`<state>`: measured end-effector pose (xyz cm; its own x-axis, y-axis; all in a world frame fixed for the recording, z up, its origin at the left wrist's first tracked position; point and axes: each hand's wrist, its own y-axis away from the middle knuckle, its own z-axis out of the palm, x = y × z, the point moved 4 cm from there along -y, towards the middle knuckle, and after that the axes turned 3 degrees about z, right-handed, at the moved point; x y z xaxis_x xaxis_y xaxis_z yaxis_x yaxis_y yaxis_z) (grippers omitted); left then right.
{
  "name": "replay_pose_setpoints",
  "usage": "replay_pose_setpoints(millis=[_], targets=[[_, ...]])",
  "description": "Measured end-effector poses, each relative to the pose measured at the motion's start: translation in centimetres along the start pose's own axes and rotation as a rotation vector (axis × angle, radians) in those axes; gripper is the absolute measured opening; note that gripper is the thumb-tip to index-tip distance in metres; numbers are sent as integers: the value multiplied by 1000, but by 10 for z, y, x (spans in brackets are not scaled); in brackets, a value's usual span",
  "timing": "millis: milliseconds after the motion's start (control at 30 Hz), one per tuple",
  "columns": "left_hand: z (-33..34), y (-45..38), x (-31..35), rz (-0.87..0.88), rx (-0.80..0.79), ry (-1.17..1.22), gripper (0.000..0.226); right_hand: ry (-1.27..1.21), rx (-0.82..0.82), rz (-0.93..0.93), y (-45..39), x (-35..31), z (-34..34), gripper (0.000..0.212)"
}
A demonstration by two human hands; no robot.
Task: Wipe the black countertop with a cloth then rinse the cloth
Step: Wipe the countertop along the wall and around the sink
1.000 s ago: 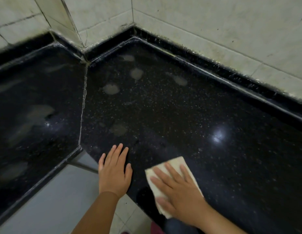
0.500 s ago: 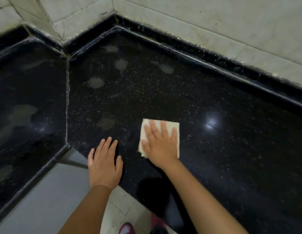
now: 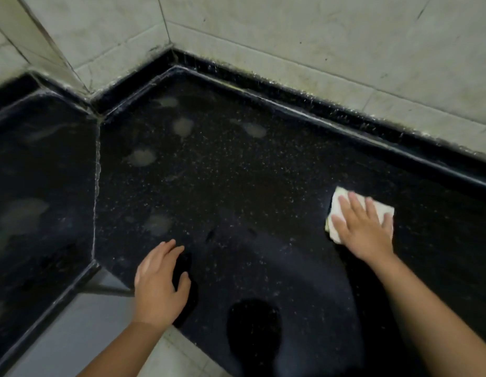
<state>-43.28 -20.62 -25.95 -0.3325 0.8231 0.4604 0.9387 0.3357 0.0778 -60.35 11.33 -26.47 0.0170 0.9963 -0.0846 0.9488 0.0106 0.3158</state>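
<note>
- Meanwhile, the right hand (image 3: 364,229) lay flat on the cloth (image 3: 338,210), fingers straight and spread, pressing it to the countertop (image 3: 263,186) without gripping it.
- The pale folded cloth sat at about 3 o'clock on the black slab, near the raised back edge (image 3: 345,126).
- The left hand (image 3: 159,287) rested on the slab's front edge at about 7 o'clock, fingers loosely bent, holding nothing.
- Pale smears (image 3: 141,157) dotted the slab from 10 to 12 o'clock, well apart from the cloth.
- A grout seam (image 3: 96,186) split the slab from a second black section (image 3: 40,200) at 9 o'clock.
- Grey wall tiles (image 3: 291,36) rose behind, and pale floor (image 3: 73,336) showed below the left forearm.
</note>
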Motion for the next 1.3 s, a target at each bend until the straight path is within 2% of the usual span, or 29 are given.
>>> replay_pose_setpoints(millis=[100,267,367,433,533,667,733,800,900,1000,1133,1200,1267,1300], targets=[[4,-8,25,60,13,8,39,-106,-33,70,-46,-47,-10,54],[16,-31,61,125,44,69,38,-1,-57,-286,-17,-139,15,54],[16,-55,72,126,74,74,39,29,28,-488,30,-133,33,55],[16,-71,76,144,82,67,41,48,35,-514,50,-99,45,52],[19,-92,82,162,75,35,43,105,-33,-404,51,-28,46,53],[34,-110,84,142,26,-67,47,99,-8,-188,4,26,4,81],[42,-112,84,129,-10,-137,54,25,-4,-20,-29,38,-8,63],[47,-113,83,139,-10,-186,71,-26,3,104,-60,28,-23,54],[50,-112,82,131,-23,-219,59,-89,-18,143,-103,-14,-32,54],[49,-112,83,122,-22,-210,55,-72,-40,-41,-119,-80,-26,54],[49,-112,82,111,-40,-211,49,-1,-47,-376,-79,-142,-1,54],[50,-113,81,110,-35,-203,49,40,-57,-510,-51,-129,6,60],[50,-112,81,107,-42,-196,50,90,-89,-569,-32,-88,7,88],[50,-113,81,112,-43,-198,51,113,-90,-531,-30,-61,5,99]])
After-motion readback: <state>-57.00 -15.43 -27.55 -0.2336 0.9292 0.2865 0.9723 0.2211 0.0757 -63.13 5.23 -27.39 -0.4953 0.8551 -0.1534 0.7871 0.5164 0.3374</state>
